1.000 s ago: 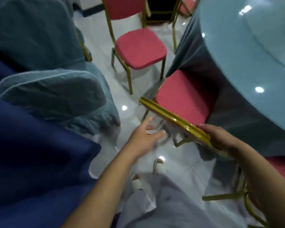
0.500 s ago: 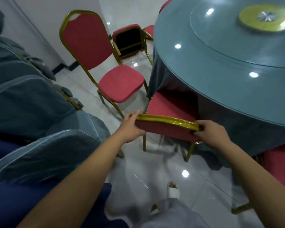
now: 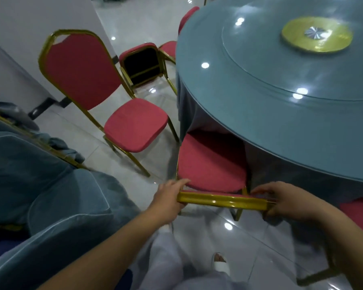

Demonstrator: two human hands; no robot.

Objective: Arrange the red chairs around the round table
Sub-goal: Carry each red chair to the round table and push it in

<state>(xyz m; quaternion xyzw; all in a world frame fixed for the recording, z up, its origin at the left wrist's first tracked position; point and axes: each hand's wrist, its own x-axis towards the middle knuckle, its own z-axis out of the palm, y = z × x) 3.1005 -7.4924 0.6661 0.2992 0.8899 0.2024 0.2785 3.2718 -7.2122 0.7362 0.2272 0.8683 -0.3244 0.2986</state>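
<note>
Red matt cloth chair seat (image 3: 211, 162) in a glossy gold metal frame (image 3: 221, 202); glossy glass-topped round teal bench (image 3: 281, 114); shiny pale tiled floor (image 3: 239, 237).

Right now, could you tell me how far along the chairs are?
The first chair is nearly placed, seat partly under the table; the left hand and right hand grip its backrest. To do: the second chair stands apart from the table, and the third chair lies tipped over.

Blue fabric covers (image 3: 42, 185); glossy floor (image 3: 138, 21)

The head camera looks steeply down, close above the chair (image 3: 211, 164) and table (image 3: 281, 114).
</note>
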